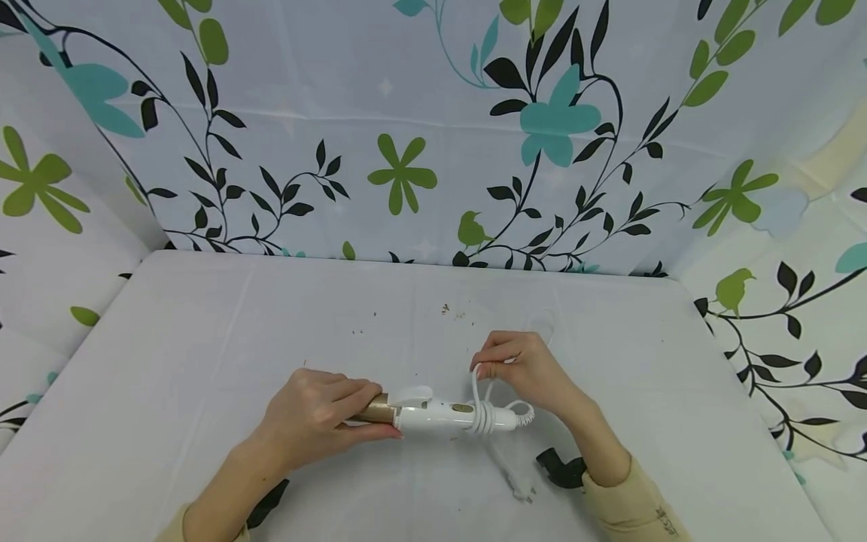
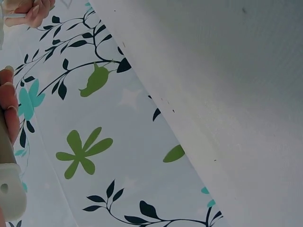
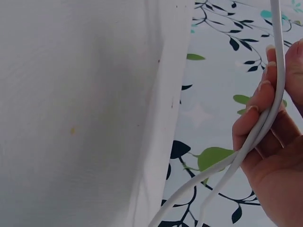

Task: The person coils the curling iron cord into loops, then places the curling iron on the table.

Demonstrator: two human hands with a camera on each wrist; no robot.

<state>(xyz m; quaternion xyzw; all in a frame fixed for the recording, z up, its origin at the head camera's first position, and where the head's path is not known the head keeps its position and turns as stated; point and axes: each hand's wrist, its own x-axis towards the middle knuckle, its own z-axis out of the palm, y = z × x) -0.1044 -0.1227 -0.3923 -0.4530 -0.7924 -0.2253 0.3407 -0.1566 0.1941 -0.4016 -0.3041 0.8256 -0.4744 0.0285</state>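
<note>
A curling iron point(image 1: 433, 416) with a white handle and gold barrel lies sideways between the hands in the head view. My left hand point(image 1: 318, 410) grips the barrel, covering most of it. White cord point(image 1: 482, 419) loops several times around the handle's right end. Above those loops, my right hand point(image 1: 528, 369) pinches a length of the cord between thumb and fingers. In the right wrist view, two strands of cord point(image 3: 258, 132) cross over the fingers. The plug point(image 1: 521, 493) hangs or lies below the handle. At the left wrist view's edge, part of the barrel point(image 2: 6, 146) shows.
A white-covered table point(image 1: 305, 316) spreads beneath the hands, with small brown crumbs point(image 1: 445, 309) toward its back. Behind and at both sides hangs a patterned curtain point(image 1: 305, 90) with leaves and flowers. Black wrist mounts point(image 1: 562, 468) show by the sleeves.
</note>
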